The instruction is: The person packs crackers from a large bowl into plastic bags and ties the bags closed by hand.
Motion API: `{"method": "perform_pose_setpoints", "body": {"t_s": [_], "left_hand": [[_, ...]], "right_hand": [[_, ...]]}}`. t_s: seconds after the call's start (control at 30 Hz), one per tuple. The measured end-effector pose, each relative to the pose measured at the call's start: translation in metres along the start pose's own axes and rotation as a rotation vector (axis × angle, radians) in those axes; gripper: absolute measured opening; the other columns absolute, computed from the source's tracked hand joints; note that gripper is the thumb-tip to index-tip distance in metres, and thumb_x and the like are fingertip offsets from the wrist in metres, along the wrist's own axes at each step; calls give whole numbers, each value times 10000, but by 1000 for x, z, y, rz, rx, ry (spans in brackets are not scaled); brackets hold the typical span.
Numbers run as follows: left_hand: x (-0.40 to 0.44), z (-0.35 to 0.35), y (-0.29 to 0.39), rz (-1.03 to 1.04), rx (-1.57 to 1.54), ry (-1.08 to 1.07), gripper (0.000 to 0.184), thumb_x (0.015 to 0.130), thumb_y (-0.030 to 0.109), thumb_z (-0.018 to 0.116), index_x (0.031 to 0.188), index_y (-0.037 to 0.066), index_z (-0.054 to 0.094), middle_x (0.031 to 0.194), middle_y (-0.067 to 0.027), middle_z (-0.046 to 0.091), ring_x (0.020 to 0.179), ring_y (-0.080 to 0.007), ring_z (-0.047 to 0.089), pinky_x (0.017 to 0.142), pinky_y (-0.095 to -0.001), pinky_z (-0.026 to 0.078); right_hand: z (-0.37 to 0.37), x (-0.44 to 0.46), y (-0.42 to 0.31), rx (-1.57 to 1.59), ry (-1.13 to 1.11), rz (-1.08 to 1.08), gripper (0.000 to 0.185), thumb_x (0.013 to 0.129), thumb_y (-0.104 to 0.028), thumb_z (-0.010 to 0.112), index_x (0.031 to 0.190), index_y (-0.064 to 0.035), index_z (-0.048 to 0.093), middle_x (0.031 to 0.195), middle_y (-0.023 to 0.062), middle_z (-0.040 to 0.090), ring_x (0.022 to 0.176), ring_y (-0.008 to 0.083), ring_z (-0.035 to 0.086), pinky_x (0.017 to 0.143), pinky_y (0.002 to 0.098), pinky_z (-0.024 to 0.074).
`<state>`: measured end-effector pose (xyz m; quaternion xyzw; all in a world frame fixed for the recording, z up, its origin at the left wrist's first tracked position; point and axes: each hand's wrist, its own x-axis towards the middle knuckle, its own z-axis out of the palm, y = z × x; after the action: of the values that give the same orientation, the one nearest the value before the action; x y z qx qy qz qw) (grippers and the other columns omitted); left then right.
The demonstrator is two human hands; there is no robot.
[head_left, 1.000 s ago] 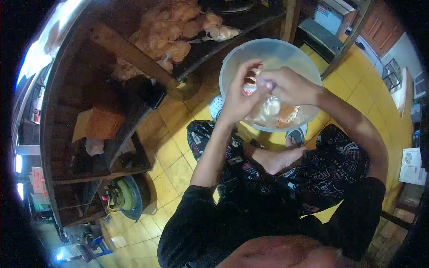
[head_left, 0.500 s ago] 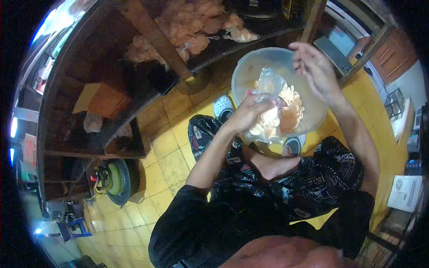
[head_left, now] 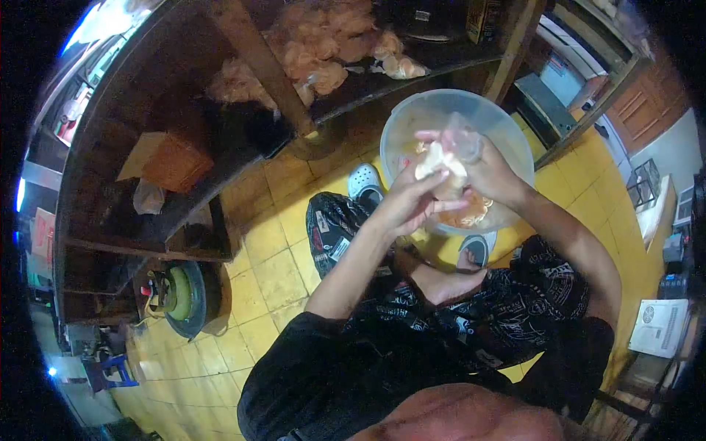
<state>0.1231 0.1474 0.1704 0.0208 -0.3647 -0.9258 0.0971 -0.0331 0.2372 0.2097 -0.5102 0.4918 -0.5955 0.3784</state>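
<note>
A clear plastic bag of pale chips (head_left: 443,163) is held between both my hands over a large translucent tub (head_left: 393,132). My left hand (head_left: 412,202) grips the bag from the left and below. Wrapped round its right side is my right hand (head_left: 494,175), near the bag's loose plastic top, which is blurred. Inside the tub, pale chips with orange-red colouring (head_left: 474,213) show below the hands; the rest of the contents is hidden by my hands.
Several filled bags of orange-tinted chips (head_left: 316,55) lie on a dark wooden shelf (head_left: 412,82). A cardboard box (head_left: 176,163) sits on the shelving at left. Below it, a green gas cylinder (head_left: 180,292) stands on the yellow tiles. My feet in grey clogs (head_left: 364,180) flank the tub.
My right hand has come down from the tub's far right rim onto the bag. The bag has turned and is now between both hands.
</note>
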Motion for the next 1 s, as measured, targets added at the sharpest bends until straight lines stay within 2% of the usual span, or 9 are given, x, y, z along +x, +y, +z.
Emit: {"method": "perform_pose_setpoints", "body": {"t_s": [0.1, 0.33, 0.4, 0.53, 0.6, 0.63, 0.87, 0.97, 1.0], "left_hand": [[7, -10, -2, -27, -25, 114, 517, 991, 249, 544, 1432, 74, 337, 1354, -160, 501, 1154, -347, 588, 977, -564, 500], [3, -9, 1, 26, -82, 87, 536, 991, 343, 536, 1418, 68, 366, 1377, -124, 475, 1271, -284, 484, 1048, -463, 445], [3, -16, 4, 253, 497, 246, 527, 968, 295, 598, 1378, 49, 379, 1336, -118, 479, 1258, -220, 459, 1019, -378, 434], [1, -6, 16, 267, 704, 71, 482, 945, 292, 636, 1302, 5, 485, 1182, -111, 591, 1131, -177, 548, 973, -328, 436], [3, -3, 13, 247, 757, 79, 414, 933, 263, 647, 1238, -1, 560, 1109, -98, 644, 1054, -169, 591, 927, -325, 454], [4, -4, 8, 245, 815, 77, 382, 930, 248, 643, 1221, 7, 582, 1107, -92, 652, 1036, -153, 594, 902, -315, 464], [-1, -13, 1, 129, 751, 132, 247, 969, 234, 580, 1058, 21, 668, 940, -35, 662, 862, -92, 585, 751, -261, 479], [-5, -10, 9, 134, 896, 190, 301, 1005, 282, 520, 1027, 18, 664, 919, -14, 646, 832, -77, 564, 732, -258, 473], [-5, -9, 9, 184, 929, 195, 335, 1014, 304, 497, 1031, 13, 663, 927, -13, 646, 833, -77, 559, 736, -257, 466]], "right_hand": [[1, 5, -10, -129, 48, 6, 376, 1029, -300, 471, 1278, -43, 584, 1225, 68, 633, 984, 92, 553, 872, 262, 459], [5, 8, -17, -195, 39, -35, 411, 1035, -340, 453, 1296, -45, 572, 1284, 75, 606, 998, 108, 537, 911, 284, 436], [1, 8, -18, -126, -27, 41, 498, 1033, -465, 359, 1254, -50, 524, 1433, 130, 487, 1266, 196, 477, 1097, 363, 336], [15, 6, -30, -382, -60, 66, 591, 1033, -483, 328, 1473, -87, 352, 1448, 146, 463, 1306, 219, 454, 1106, 382, 334], [21, 6, -22, -154, -108, 277, 638, 1028, -489, 340, 1536, -121, 220, 1442, 163, 463, 1299, 212, 458, 1090, 379, 353], [21, 8, -19, -176, -131, 204, 667, 1018, -502, 360, 1540, -123, 194, 1427, 160, 477, 1278, 200, 476, 1063, 361, 378], [12, 11, -17, -39, -202, 311, 613, 1027, -462, 373, 1441, -11, 369, 1386, 149, 512, 1214, 214, 529, 1015, 342, 426], [21, 12, -22, 316, 110, 360, 474, 1035, -410, 384, 1139, 9, 580, 1288, 175, 566, 1179, 283, 559, 995, 408, 468], [16, 13, -20, 320, 101, 358, 474, 1035, -410, 384, 1139, 9, 580, 1288, 175, 566, 1179, 283, 559, 995, 408, 468]]}}
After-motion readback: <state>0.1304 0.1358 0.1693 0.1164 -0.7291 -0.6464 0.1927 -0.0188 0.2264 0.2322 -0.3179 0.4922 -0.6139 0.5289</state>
